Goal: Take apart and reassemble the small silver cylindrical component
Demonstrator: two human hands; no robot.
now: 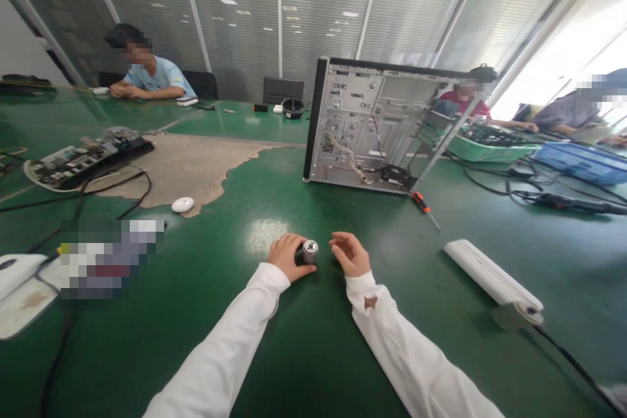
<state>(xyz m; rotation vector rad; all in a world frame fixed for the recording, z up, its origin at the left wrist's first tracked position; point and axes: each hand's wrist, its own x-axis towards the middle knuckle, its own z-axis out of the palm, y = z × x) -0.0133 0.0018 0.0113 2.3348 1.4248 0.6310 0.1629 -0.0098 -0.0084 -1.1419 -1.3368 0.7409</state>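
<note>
My left hand (288,257) curls around a small silver metal cylinder (310,252) that stands upright on the green table. Its round top shows a few small dark details, and its lower side lies in shadow between thumb and fingers. Just to the right, apart from the cylinder, is my right hand (351,253), its fingers loosely curved and spread from the thumb with nothing between them.
Beyond my hands stands an opened computer case (362,124), with an orange-handled screwdriver (425,209) by its corner. To the right lies a long white device (490,274) with a black cable. A white disc (183,204) and circuit parts (88,160) are left. People sit farther back.
</note>
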